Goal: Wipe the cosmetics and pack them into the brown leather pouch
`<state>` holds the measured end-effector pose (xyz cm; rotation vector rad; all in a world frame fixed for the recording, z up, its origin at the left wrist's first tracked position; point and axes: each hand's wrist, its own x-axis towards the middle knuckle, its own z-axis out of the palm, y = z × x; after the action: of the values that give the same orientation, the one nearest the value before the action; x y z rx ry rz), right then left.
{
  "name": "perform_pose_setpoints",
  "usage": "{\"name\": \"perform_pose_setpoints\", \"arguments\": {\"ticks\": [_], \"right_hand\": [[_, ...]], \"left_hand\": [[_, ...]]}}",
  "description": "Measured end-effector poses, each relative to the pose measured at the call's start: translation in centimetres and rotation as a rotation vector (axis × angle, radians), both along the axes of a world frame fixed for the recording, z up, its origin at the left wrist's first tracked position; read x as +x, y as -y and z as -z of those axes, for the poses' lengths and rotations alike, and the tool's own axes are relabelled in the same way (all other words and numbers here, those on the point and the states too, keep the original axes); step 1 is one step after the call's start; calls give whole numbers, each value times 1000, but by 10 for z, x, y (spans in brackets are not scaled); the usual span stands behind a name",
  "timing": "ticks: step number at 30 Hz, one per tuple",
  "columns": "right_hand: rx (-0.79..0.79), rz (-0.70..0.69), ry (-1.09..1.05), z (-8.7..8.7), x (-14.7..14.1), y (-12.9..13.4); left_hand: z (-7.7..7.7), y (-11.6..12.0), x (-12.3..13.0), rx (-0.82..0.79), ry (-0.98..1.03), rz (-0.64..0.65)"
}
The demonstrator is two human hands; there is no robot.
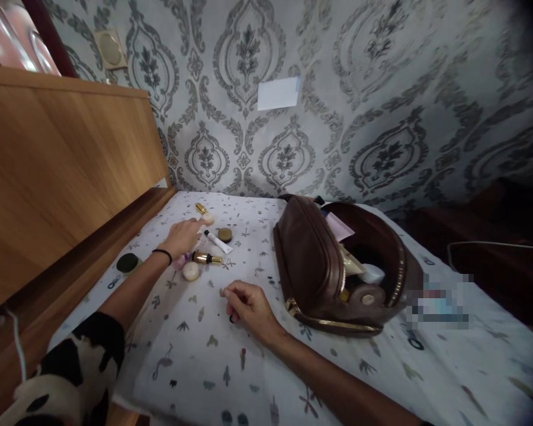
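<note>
My left hand point(183, 238), with a black band at the wrist, reaches over the cloth with its fingers stretched out. Its index fingertip touches a small round pale jar point(208, 219); the thumb is apart from it. Around it lie a gold tube point(201, 208), a white squeeze tube with a black cap point(218, 241), a round jar with a gold-brown lid point(225, 235), a black-and-gold cosmetic tube point(206, 258) and a cream round jar point(190, 271). My right hand point(249, 305) hovers nearer me, fingers curled together; whatever they hold, if anything, is hidden.
A brown leather bag point(311, 254) stands unzipped on the right, with tubes and a white round container point(372, 274) inside. A dark green lid point(128, 263) lies left of my forearm. Wooden furniture point(71, 154) borders the left side; a patterned wall point(249, 154) rises behind.
</note>
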<state>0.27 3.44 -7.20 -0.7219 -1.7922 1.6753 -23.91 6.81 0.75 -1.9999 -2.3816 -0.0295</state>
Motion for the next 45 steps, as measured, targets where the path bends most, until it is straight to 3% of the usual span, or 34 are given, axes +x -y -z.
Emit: {"name": "perform_pose_setpoints", "arguments": {"ticks": [4,8,12,17,24,27,31,35,38,42,45], "right_hand": [[-11,-1,-7,1,0,0],[-12,-6,-12,2,-1,0],[-12,-9,-11,1,-1,0],[-14,-16,-14,1,0,0],[-16,-10,-36,1,0,0],[-20,-10,-44,3,0,0],[-25,-9,-59,4,0,0],[-30,-12,-96,5,-1,-1],[-49,31,-183,3,-2,-5],[-175,73,-358,-3,-2,-11],[-271,86,-410,-6,4,-11]], "left_hand": [[-2,34,-16,-54,50,-95],[4,60,-22,-57,135,-99],[11,58,-18,36,196,-103],[8,49,-20,147,140,-228],[20,53,-24,101,33,-352],[24,55,-23,118,65,-379],[17,56,-22,215,187,-405],[6,56,-5,375,377,-338],[3,55,29,464,521,-239],[10,56,86,533,725,46],[20,54,116,520,657,183]]}}
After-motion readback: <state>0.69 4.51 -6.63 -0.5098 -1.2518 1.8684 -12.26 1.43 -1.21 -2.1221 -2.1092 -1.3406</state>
